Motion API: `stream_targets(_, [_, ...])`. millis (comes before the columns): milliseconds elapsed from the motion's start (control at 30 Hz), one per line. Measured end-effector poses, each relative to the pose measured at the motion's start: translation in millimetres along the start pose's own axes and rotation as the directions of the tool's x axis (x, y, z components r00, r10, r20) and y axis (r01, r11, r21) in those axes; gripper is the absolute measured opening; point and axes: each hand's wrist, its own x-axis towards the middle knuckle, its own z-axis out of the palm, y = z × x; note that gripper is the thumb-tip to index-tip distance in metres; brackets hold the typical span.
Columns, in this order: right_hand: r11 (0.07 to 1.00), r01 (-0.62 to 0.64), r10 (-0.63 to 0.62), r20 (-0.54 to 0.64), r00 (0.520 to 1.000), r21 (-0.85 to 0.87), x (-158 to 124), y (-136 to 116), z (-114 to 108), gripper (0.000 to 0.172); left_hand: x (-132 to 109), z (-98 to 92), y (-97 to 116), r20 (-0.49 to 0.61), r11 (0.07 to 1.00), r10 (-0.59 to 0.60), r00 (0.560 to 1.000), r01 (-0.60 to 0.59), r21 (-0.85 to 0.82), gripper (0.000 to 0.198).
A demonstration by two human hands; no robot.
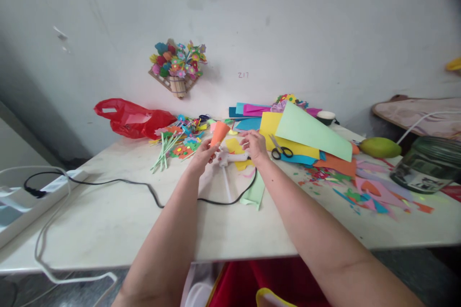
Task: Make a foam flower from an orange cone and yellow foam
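With the orange cone [220, 132] taken as the clock's centre and twelve toward the wall [306, 24], a dark glass jar [427, 165] is seen at three o'clock; what is held in it cannot be made out. The contents of the red plastic bag [135, 122] at nine are hidden. At half past ten a small wall basket [177, 86] is filled with craft flowers [180, 63].

The cone is held above the middle of the table [108, 230] by the left hand [205, 156], its narrow lower end pinched between thumb and fingers. Its long axis is tilted from seven to one, with the wide end turned up toward one. The right hand [257, 145] is held between three and four, fingers bent; whether anything is pinched cannot be told. A white glue gun [233, 157] is seen between the hands at five.

The table's front edge is crossed by both forearms [173, 220] near six. Room for moving is offered by the white surface toward seven, where a black cord [219, 203] is laid. Space at three is taken by scissors [280, 149] and a green sheet [309, 132].
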Motion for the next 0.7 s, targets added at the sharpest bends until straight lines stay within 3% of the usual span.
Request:
stream_targets(133, [0.998,-0.029,0.028,0.028,0.999,0.063,0.6,2.3,-2.7,0.008,3.7,-1.0,-5.0,-0.138,0.999,0.005,0.990,-0.001,0.033,0.035])
stream_targets(267, [0.997,-0.025,0.021,0.056,0.998,0.070,-0.1,3.5,-2.4,0.008,6.0,-1.1,-9.9,-0.201,1.000,-0.006,0.980,0.004,-0.012,0.030])
stream_targets(433, [0.997,-0.075,0.078,0.073,0.994,-0.035,0.2,8.1,-0.3,0.009,8.0,1.5,-12.2,-0.172,0.960,-0.002,0.985,-0.046,-0.276,0.037])
stream_targets(567, [0.979,-0.098,0.119,0.116,0.986,-0.177,0.1,15.4,2.1,0.014,8.7,2.0,-9.9,-0.155,0.851,-0.127,0.980,0.027,-0.525,0.025])
stream_targets(700, [0.954,-0.115,0.171,0.185,0.968,-0.278,-4.4,16.8,5.8,0.014,7.6,1.1,-7.5,-0.135,0.789,-0.185,0.973,0.065,-0.611,0.021])
